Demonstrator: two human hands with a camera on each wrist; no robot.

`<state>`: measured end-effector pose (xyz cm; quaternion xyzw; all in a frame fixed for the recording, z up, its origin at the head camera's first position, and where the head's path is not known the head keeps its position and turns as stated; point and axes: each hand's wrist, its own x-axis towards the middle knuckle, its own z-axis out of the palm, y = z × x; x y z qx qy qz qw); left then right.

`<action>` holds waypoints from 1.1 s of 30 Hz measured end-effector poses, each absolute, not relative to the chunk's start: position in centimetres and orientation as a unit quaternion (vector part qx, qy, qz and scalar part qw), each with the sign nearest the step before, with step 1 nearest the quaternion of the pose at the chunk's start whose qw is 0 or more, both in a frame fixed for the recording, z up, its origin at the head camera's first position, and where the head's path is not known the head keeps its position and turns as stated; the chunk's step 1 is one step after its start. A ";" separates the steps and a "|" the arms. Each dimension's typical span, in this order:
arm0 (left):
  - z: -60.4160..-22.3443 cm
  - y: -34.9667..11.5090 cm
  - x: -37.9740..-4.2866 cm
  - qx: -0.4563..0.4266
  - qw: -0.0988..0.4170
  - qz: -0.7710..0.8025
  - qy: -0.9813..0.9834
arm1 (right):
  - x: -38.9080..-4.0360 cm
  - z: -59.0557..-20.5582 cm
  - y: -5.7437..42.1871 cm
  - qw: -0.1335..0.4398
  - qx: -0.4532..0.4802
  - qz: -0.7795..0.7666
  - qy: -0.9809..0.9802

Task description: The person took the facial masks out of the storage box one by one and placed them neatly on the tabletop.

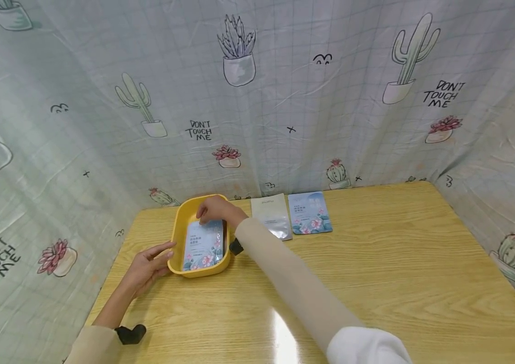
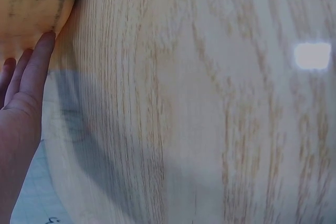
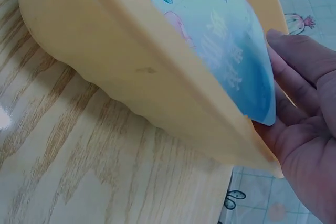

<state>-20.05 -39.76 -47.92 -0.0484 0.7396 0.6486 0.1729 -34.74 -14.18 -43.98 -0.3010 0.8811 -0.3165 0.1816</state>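
Observation:
In the head view, a yellow plastic basket (image 1: 176, 227) stands on the table's left part, holding a blue floral face mask packet (image 1: 200, 245). My right hand (image 1: 217, 208) reaches over the basket's far right side and pinches the packet's far edge. Seen from the right wrist, the thumb and fingers of that hand (image 3: 310, 87) meet the edge of the packet (image 3: 231, 51), which rises above the basket's rim. My left hand (image 1: 148, 265) touches the basket's left wall with extended fingers. From the left wrist, the fingertips rest against the basket's outside (image 2: 37, 9).
Right of the basket, a cream and silver packet (image 1: 270, 215) lies flat. Beside it is another blue floral packet (image 1: 310, 213). The wooden table (image 1: 375, 263) extends to the right. A cactus-printed curtain (image 1: 284, 101) surrounds its back and sides.

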 end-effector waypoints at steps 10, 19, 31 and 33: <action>-47.8 -39.9 -19.8 -0.057 0.173 0.645 0.742 | -34.3 -43.2 -13.8 0.187 -0.300 -0.332 0.874; -48.0 -39.9 -19.9 -0.058 0.163 0.652 0.738 | -34.3 -43.1 -13.0 0.245 -0.292 -0.402 0.833; -47.7 -39.7 -20.0 -0.057 0.170 0.652 0.737 | -34.4 -43.0 -11.7 0.378 -0.237 -0.495 0.745; -47.6 -39.6 -20.0 -0.056 0.172 0.653 0.736 | -34.6 -43.0 -11.6 0.414 -0.234 -0.504 0.721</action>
